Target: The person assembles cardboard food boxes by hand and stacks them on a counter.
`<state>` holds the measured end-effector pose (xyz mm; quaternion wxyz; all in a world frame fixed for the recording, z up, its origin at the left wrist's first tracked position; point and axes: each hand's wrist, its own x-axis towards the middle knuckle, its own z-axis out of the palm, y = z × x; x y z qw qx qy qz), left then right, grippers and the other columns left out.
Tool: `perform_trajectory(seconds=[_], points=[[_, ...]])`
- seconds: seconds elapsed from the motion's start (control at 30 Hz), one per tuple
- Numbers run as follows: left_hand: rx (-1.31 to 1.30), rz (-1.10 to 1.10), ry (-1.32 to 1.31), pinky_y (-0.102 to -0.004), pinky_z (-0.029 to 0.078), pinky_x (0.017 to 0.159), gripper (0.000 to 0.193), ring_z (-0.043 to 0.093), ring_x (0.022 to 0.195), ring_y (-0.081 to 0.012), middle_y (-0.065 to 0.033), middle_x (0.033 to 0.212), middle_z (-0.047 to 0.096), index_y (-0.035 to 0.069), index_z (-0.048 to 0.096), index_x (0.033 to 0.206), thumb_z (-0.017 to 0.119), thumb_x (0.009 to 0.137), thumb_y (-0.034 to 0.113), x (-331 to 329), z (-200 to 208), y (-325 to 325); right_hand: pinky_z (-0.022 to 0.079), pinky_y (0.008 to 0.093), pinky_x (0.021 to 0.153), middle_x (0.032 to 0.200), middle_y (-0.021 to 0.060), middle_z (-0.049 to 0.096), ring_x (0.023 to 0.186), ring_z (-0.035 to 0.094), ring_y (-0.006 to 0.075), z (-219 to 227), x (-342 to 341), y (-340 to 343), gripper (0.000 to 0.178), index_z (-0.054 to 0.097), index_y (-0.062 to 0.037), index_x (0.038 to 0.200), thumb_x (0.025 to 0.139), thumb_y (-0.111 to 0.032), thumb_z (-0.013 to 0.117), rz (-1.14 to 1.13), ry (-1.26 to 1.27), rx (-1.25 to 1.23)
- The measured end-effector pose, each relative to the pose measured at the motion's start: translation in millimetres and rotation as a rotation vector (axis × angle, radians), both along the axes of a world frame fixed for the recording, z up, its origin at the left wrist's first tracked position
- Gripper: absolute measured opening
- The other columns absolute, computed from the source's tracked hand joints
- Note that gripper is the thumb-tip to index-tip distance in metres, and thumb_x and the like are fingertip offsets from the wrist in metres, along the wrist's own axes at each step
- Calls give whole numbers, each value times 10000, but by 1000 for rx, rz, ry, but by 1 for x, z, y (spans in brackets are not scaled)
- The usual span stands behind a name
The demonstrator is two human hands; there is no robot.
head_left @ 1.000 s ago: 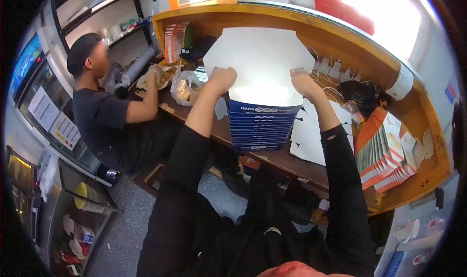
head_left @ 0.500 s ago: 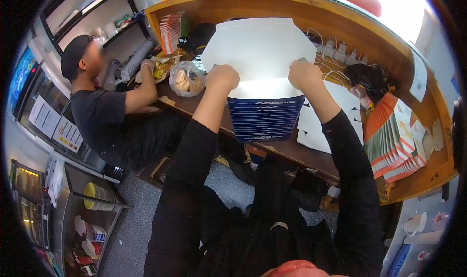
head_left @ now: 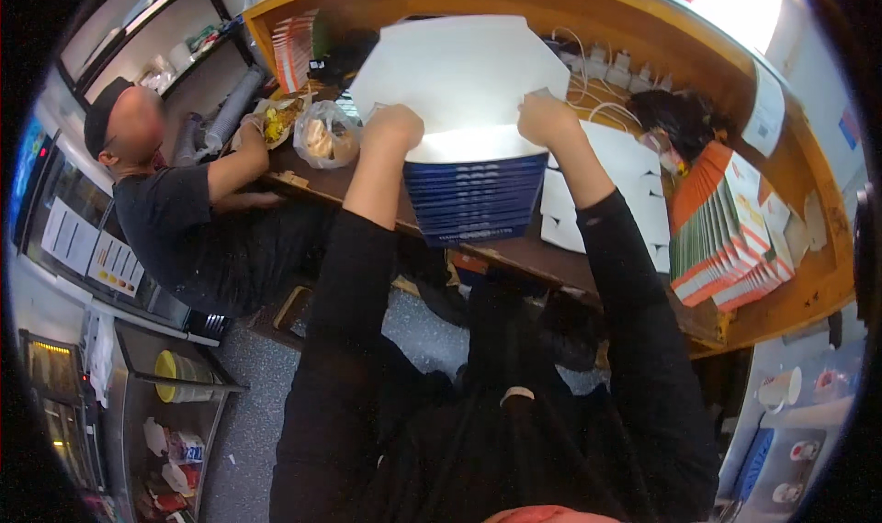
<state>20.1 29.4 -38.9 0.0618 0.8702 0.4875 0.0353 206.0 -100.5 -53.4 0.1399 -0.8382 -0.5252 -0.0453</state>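
Observation:
A dark blue cardboard takeaway box (head_left: 473, 202) with a white inside and pale bands across its front is held up over the near edge of the counter. Its wide white flap (head_left: 459, 73) stands raised at the back. My left hand (head_left: 393, 130) is closed on the box's left upper corner. On the opposite corner, my right hand (head_left: 548, 121) grips the folded cardboard with curled fingers. Whether this is one box or several nested ones I cannot tell. Flat white cardboard blanks (head_left: 625, 188) lie on the counter beside my right forearm.
A stack of orange-and-white folded cartons (head_left: 721, 224) stands at the right. Cables and plugs (head_left: 616, 71) line the shelf's back. Left of the box sits a clear plastic bag (head_left: 326, 135) of food. A seated co-worker (head_left: 175, 192) reaches toward wrapped food (head_left: 278, 122) there.
The whole scene has shifted slightly left and up in the view. Both hands keep their hold on the box corners. The co-worker's head has turned toward the counter and my side.

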Motion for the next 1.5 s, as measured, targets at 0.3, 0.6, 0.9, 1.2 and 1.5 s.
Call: perform_trajectory(seconds=[0.3,0.6,0.9,1.2,1.5], points=[[-178,-102,-239,-387,488,578,395,601,686,-364,-288,938,563,-83,560,964,382,747,196,-11,-1,0,419,379,836,952,254,586,947,558,342,-34,70,-120,726,557,82,1002,742,-593,491,-98,456,189],[372,-539,-929,-326,451,679,291,551,797,-255,-175,944,559,-40,523,1003,566,764,120,-7,-2,-195,368,448,897,1215,227,389,1118,396,366,-143,80,-214,774,395,88,1162,668,-438,674,-897,193,-118],[-189,-426,-363,-461,369,892,685,377,1099,-468,-365,1215,311,-101,287,1233,549,780,340,65,-154,-221,428,416,845,1176,264,392,1069,430,385,-151,88,-212,733,449,142,1061,640,-398,712,-917,86,67],[-234,-457,-329,-450,378,892,681,354,1117,-483,-384,1240,247,-73,255,1263,541,788,322,62,-159,-228,432,447,780,1077,194,505,1010,485,343,-151,85,-212,533,499,6,965,576,-257,753,-913,11,238],[-180,-435,-377,-438,411,859,589,386,1067,-456,-335,1206,299,-54,331,1232,563,795,267,75,-173,-230,470,357,650,804,187,624,714,615,276,-150,136,-232,337,577,47,911,653,-147,674,-634,527,491]])
